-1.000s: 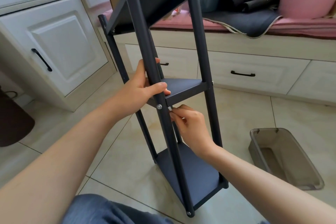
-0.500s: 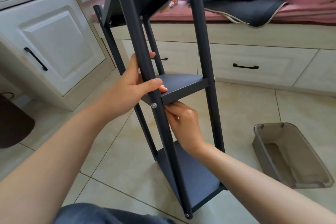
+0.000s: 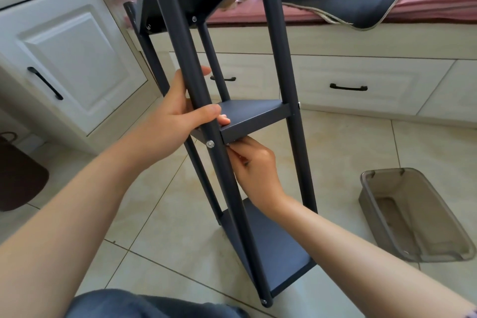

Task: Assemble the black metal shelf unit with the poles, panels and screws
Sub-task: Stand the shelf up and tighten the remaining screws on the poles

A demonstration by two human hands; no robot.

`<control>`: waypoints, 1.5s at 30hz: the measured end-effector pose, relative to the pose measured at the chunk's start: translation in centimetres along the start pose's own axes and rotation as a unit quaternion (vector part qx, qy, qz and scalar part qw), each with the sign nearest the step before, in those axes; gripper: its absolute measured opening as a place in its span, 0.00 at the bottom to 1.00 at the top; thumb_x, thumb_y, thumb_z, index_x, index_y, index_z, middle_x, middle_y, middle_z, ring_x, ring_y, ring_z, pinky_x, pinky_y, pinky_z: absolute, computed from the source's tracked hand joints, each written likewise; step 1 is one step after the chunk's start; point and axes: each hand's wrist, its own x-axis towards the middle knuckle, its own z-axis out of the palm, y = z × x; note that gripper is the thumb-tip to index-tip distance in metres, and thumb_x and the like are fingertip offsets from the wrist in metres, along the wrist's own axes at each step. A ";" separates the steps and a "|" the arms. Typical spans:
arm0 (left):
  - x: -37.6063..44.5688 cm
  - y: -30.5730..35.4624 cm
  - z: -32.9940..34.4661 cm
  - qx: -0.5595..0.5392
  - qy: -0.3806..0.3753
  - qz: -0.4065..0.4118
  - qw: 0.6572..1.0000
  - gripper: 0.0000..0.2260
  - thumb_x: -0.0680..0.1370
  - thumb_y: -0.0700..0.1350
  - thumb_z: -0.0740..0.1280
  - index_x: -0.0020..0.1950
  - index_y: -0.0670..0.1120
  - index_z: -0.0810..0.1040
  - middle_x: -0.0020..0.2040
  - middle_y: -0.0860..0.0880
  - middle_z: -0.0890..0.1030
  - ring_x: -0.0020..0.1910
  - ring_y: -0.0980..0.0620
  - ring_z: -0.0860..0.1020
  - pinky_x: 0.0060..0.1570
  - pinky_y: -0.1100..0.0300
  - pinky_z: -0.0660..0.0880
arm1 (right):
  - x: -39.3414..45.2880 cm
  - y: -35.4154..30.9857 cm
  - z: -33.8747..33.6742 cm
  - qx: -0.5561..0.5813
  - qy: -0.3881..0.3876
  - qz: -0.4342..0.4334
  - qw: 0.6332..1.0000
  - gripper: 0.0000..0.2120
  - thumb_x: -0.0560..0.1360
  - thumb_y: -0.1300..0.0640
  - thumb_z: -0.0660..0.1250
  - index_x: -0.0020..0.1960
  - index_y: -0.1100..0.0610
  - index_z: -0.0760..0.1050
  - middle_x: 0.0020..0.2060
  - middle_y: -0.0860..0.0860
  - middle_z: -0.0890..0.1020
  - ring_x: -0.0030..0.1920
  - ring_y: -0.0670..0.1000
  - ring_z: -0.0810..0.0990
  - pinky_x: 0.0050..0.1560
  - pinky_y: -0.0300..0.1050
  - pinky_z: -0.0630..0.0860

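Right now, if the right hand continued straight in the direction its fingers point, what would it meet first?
The right hand points up and to the left, its fingertips at the underside corner of the middle panel. It would probably meet that underside first, beside the front pole; depth is unclear.

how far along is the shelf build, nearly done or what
Nearly done, it seems. The black metal shelf unit stands on the tiled floor with four poles and three dark panels mounted; silver screw heads show at several joints. In hand: the left hand grips the front pole at the middle panel, while the right hand works under that panel's corner; what it holds is hidden. Left: probably that joint.
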 end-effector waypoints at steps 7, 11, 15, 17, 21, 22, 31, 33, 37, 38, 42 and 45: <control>-0.5 0.1 -0.2 0.002 0.001 -0.013 1.000 0.21 0.83 0.41 0.63 0.72 0.54 0.61 0.47 0.46 0.87 0.51 0.53 0.85 0.49 0.68 0.78 | -1.3 -0.5 -1.9 -0.016 -0.009 0.022 1.000 0.08 0.78 0.67 0.64 0.49 0.64 0.82 0.38 0.48 0.77 0.38 0.41 0.74 0.40 0.29 0.67; -0.9 0.2 -0.2 0.005 0.007 -0.021 1.000 0.22 0.83 0.41 0.64 0.73 0.54 0.61 0.48 0.45 0.87 0.51 0.54 0.85 0.46 0.69 0.78 | -1.3 -1.1 -2.7 -0.020 -0.024 0.023 0.999 0.09 0.78 0.68 0.63 0.51 0.64 0.82 0.39 0.46 0.74 0.38 0.40 0.73 0.41 0.29 0.66; -1.1 0.1 -0.2 0.005 0.008 -0.023 1.000 0.22 0.83 0.42 0.64 0.73 0.55 0.60 0.48 0.46 0.87 0.52 0.54 0.85 0.48 0.69 0.79 | -1.0 -1.1 -3.3 -0.048 -0.044 0.023 0.998 0.10 0.79 0.66 0.63 0.52 0.62 0.83 0.38 0.47 0.73 0.36 0.44 0.71 0.39 0.33 0.68; -1.1 0.1 -0.3 0.006 0.008 -0.023 1.000 0.22 0.83 0.42 0.63 0.73 0.55 0.60 0.48 0.47 0.87 0.52 0.55 0.85 0.47 0.69 0.78 | -0.8 -1.1 -3.5 -0.059 -0.051 0.018 0.997 0.10 0.80 0.66 0.63 0.52 0.62 0.83 0.38 0.48 0.73 0.35 0.46 0.72 0.39 0.36 0.71; -1.2 0.1 -0.5 0.003 0.013 -0.022 1.000 0.23 0.83 0.41 0.63 0.74 0.55 0.59 0.48 0.47 0.87 0.52 0.56 0.85 0.44 0.73 0.76 | -0.4 -1.4 -3.6 -0.070 -0.071 0.016 0.995 0.10 0.80 0.65 0.63 0.55 0.62 0.83 0.42 0.48 0.75 0.39 0.44 0.74 0.44 0.31 0.72; -1.2 0.1 -0.5 0.003 0.013 -0.022 1.000 0.23 0.83 0.41 0.63 0.75 0.55 0.59 0.48 0.47 0.87 0.52 0.56 0.85 0.45 0.73 0.76 | -0.3 -1.4 -3.6 -0.069 -0.076 0.016 0.995 0.10 0.80 0.65 0.63 0.55 0.62 0.82 0.42 0.49 0.76 0.40 0.45 0.76 0.45 0.32 0.73; -1.2 0.2 -0.4 0.010 0.010 -0.019 1.000 0.24 0.83 0.41 0.64 0.76 0.54 0.59 0.51 0.45 0.86 0.50 0.56 0.85 0.42 0.73 0.76 | 0.1 -1.5 -2.6 -0.037 -0.066 0.009 0.997 0.09 0.80 0.65 0.64 0.53 0.65 0.82 0.52 0.55 0.82 0.52 0.49 0.80 0.57 0.36 0.76; -1.1 0.1 -0.5 0.012 0.008 -0.019 1.000 0.25 0.83 0.42 0.64 0.76 0.54 0.58 0.49 0.46 0.86 0.50 0.56 0.85 0.43 0.73 0.76 | 0.0 -1.3 -2.4 -0.039 -0.059 0.000 0.997 0.09 0.79 0.65 0.64 0.53 0.65 0.82 0.51 0.55 0.83 0.51 0.49 0.80 0.56 0.33 0.75; -1.0 0.0 -0.5 0.016 -0.001 -0.019 1.000 0.25 0.83 0.42 0.64 0.76 0.55 0.59 0.47 0.48 0.87 0.50 0.55 0.85 0.43 0.73 0.76 | 0.0 -0.9 -2.1 -0.042 -0.051 -0.013 0.998 0.09 0.78 0.64 0.66 0.54 0.65 0.83 0.50 0.56 0.84 0.49 0.52 0.82 0.55 0.38 0.78; -1.0 0.1 -0.4 0.015 -0.003 -0.018 1.000 0.24 0.83 0.42 0.64 0.76 0.55 0.59 0.48 0.48 0.87 0.50 0.55 0.85 0.43 0.73 0.76 | 0.0 -0.7 -2.0 -0.043 -0.047 -0.016 0.998 0.09 0.78 0.64 0.66 0.54 0.65 0.83 0.49 0.56 0.84 0.48 0.52 0.82 0.53 0.41 0.79; -0.8 0.1 -0.3 0.011 -0.004 -0.016 1.000 0.24 0.82 0.42 0.64 0.75 0.55 0.59 0.48 0.47 0.87 0.51 0.54 0.85 0.44 0.72 0.77 | 0.0 -0.2 -1.6 -0.039 -0.033 -0.038 0.998 0.08 0.78 0.64 0.67 0.53 0.65 0.83 0.47 0.56 0.85 0.46 0.52 0.83 0.50 0.46 0.79; -0.7 0.1 -0.4 0.012 -0.005 -0.014 1.000 0.25 0.82 0.41 0.64 0.75 0.55 0.59 0.49 0.46 0.87 0.51 0.54 0.85 0.46 0.71 0.77 | 0.1 0.2 -1.3 -0.037 -0.032 -0.049 0.998 0.09 0.78 0.63 0.67 0.54 0.65 0.83 0.49 0.56 0.85 0.50 0.53 0.83 0.53 0.46 0.79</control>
